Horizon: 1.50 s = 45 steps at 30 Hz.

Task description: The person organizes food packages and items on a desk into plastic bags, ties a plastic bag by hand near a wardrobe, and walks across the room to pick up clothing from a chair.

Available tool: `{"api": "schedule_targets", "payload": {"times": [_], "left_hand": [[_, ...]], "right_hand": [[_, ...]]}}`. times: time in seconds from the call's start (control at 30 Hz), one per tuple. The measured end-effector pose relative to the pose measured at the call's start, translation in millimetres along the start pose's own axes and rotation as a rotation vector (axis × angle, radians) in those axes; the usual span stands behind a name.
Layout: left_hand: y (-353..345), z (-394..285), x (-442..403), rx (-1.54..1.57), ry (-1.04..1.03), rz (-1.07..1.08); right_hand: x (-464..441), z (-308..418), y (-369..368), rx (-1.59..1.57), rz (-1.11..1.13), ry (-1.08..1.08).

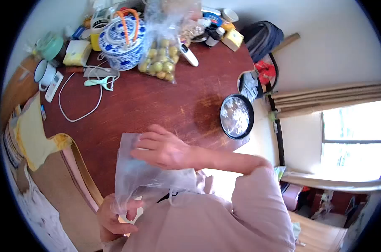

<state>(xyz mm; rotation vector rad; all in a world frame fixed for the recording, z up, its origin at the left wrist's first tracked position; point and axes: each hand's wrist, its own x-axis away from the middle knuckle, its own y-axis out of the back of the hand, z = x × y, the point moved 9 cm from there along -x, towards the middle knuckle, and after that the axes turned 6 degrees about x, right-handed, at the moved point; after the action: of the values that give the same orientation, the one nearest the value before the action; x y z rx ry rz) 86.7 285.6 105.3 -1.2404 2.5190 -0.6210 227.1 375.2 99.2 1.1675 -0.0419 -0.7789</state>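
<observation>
A translucent plastic bag (127,172) spreads between my two hands, in front of my body at the table's near edge. My right hand (163,149) reaches across from the right and grips the bag's upper part, its outer fingers loosely spread and its thumb hidden. Lower down, my left hand (118,216) holds the bag's bottom left corner between bent fingers. A small bluish-green patch shows by my right fingertips; what it is I cannot make out.
On the reddish-brown table (157,105) are a black round pan (236,116) with a shiny film-like surface, a bag of green fruit (161,63), a blue-and-white pot (122,46), a white cable (79,119) and a pale green peeler (100,82). A chair (79,168) stands at left.
</observation>
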Motion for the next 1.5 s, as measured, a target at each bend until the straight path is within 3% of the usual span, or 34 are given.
{"api": "schedule_targets", "payload": {"times": [0.07,0.13,0.17,0.2,0.23,0.33,0.4,0.43,0.5,0.57,0.6,0.63,0.73,0.8,0.87,0.93,1.0,1.17,1.27,1.4,1.5], "left_hand": [[-4.5,-5.5,-1.8,0.027,-0.010,0.029],[-8.9,-0.8,3.6,0.150,-0.019,0.485],[-11.2,-5.9,7.1,0.188,-0.035,0.594],[-14.6,-18.9,2.8,0.204,-0.065,0.620],[-17.7,-28.5,2.8,0.206,-0.075,0.651],[-30.9,-51.6,-2.4,0.175,-0.103,0.725],[-38.1,-59.6,-5.4,0.132,-0.124,0.750],[-43.1,-63.0,-5.7,0.111,-0.133,0.758],[-52.7,-66.2,-10.1,0.065,-0.146,0.753],[-66.3,-68.5,-14.6,0.014,-0.155,0.734],[-74.4,-67.0,-16.4,-0.037,-0.130,0.749],[-68.5,-67.3,-19.3,0.012,-0.127,0.528],[-65.9,-51.9,3.4,0.102,-0.213,-0.037],[-58.5,-39.4,18.2,0.119,-0.340,-0.354],[-28.6,-12.8,59.1,0.205,-0.382,-0.826],[-45.2,-15.8,40.8,0.118,-0.422,-0.973],[-91.7,-36.3,-21.3,-0.191,-0.484,-0.709],[-113.9,-39.8,-49.0,-0.307,-0.526,-0.802],[-106.2,-45.6,-57.3,-0.334,-0.530,-0.893],[-86.8,-49.6,-68.7,-0.331,-0.525,-1.013],[-67.6,-43.6,-85.8,-0.387,-0.485,-0.894]], "right_hand": [[53.2,-10.6,44.0,0.046,-0.192,-0.220],[137.4,-36.3,82.3,0.138,-0.398,-0.506],[191.5,-49.1,101.3,0.156,-0.562,-0.636],[257.6,-68.0,116.8,0.222,-0.744,-1.001],[311.9,-84.4,129.9,0.085,-0.912,-1.225],[438.8,-119.1,119.5,-0.118,-0.981,-1.550],[492.0,-140.9,83.1,-0.360,-0.909,-1.703],[474.3,-140.7,71.8,-0.612,-0.874,-1.688],[461.9,-159.3,45.1,-1.034,-0.751,-1.401],[432.2,-168.4,49.5,-1.133,-0.918,-1.321],[434.8,-176.6,50.2,-1.146,-0.888,-1.328],[452.5,-182.4,50.1,-1.097,-0.766,-1.488],[492.2,-216.6,88.0,-0.816,-0.655,-1.625],[498.7,-240.1,120.2,-0.728,-0.575,-1.511],[486.7,-273.0,151.7,-0.643,-0.537,-1.425],[471.6,-315.3,164.5,-0.690,-0.539,-1.378],[437.8,-350.2,171.8,-0.710,-0.502,-1.314],[356.1,-442.6,175.8,-0.619,-0.440,-1.180],[298.9,-503.1,207.4,0.181,-0.418,-0.938],[261.2,-572.8,232.0,0.027,-0.514,-1.403],[226.6,-582.5,237.8,0.033,-0.416,-1.622]]}}
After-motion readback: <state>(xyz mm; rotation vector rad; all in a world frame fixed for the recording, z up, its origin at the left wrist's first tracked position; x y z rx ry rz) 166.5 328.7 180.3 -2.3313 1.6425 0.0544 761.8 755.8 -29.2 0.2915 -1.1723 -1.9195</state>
